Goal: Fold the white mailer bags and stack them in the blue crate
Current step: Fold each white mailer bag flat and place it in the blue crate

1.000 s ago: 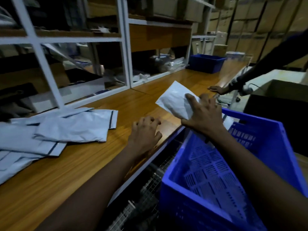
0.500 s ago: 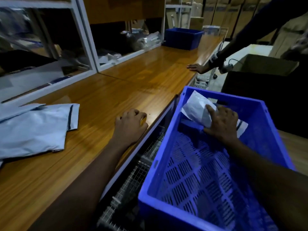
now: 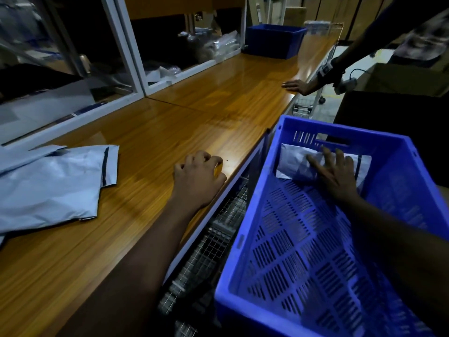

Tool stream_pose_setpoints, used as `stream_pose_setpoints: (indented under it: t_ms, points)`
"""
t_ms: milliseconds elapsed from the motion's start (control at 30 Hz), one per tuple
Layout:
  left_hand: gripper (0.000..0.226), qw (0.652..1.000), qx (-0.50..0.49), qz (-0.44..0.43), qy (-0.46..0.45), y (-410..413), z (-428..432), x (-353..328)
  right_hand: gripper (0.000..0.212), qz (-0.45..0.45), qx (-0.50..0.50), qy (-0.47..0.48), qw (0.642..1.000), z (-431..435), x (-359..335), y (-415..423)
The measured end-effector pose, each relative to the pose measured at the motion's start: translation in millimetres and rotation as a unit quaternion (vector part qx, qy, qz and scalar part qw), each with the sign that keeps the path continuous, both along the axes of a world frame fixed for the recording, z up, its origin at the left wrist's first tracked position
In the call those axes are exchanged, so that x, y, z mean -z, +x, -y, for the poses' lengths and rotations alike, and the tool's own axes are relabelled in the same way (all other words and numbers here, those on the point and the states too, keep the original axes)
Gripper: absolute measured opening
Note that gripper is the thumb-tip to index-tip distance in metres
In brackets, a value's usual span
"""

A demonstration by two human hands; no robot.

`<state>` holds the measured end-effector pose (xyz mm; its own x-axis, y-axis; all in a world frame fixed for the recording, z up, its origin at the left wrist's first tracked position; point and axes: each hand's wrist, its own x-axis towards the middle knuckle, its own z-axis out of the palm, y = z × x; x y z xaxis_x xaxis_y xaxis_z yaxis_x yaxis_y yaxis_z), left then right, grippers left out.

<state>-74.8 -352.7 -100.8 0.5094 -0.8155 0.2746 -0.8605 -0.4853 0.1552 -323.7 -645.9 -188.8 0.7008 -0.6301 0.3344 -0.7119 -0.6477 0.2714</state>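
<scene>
Flat mailer bags (image 3: 48,186): a loose overlapping pile of white bags, far to the left of the blue crate (image 3: 243,239), lying on the desk (image 3: 194,113). The top one has a dark strip along its flap; no print on it can be read.
Shelving (image 3: 126,45): a white frame standing behind the desk, left of the crate and beyond it. Its bays hold dim, clear-wrapped packs whose labels are too dark to read.
Left hand (image 3: 198,178): just left of the crate, resting on the desk near its front edge. Its fingers (image 3: 209,158) are curled under and hold nothing.
Wire rack (image 3: 213,251): grey mesh below the desk edge, right against the crate's left wall.
Small blue bin (image 3: 274,41): on the desk well beyond the crate.
Folded mailer bag (image 3: 294,161): inside the crate at its far end, against the slotted end wall.
Right hand (image 3: 337,176): inside the crate, its fingers (image 3: 315,164) straight and spread, pressing flat on the folded bag.
Another person's hand (image 3: 295,86): flat on the desk edge, beyond the crate.
Cardboard box (image 3: 401,81): beyond the crate, to its right.
</scene>
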Motion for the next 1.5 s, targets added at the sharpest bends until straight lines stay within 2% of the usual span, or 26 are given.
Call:
stream_pose_setpoints:
  t_ms: [100,500,733,900,1100,1267,1367,1500]
  points:
    - [0.041,1.000,-0.002,0.000,-0.001,-1,0,0,0.095,-0.009,0.033,0.021,0.999,-2,0,5]
    - [0.041,1.000,0.005,-0.010,0.004,-2,-2,-2,0.065,-0.011,0.019,0.028,0.999,2,6,8]
    - [0.038,0.999,0.003,-0.033,-0.006,-2,-4,-3,0.087,-0.049,0.055,0.077,0.994,-11,-4,8]
    - [0.035,0.998,-0.001,-0.039,-0.049,-6,-11,-5,0.085,-0.027,0.076,0.079,0.994,-32,-19,6]
    - [0.029,0.996,-0.004,-0.018,-0.091,-19,-34,-10,0.068,0.097,-0.006,0.089,0.991,-88,-74,30]
    - [0.026,0.993,-0.018,0.013,-0.114,-24,-84,-13,0.053,0.206,-0.129,0.101,0.965,-164,-123,72]
    - [0.024,0.992,-0.043,0.044,-0.113,-19,-126,-18,0.043,0.200,-0.179,0.127,0.955,-206,-141,99]
    - [0.024,0.986,-0.100,0.054,-0.125,-8,-185,-29,0.042,0.150,-0.258,0.142,0.944,-259,-155,136]
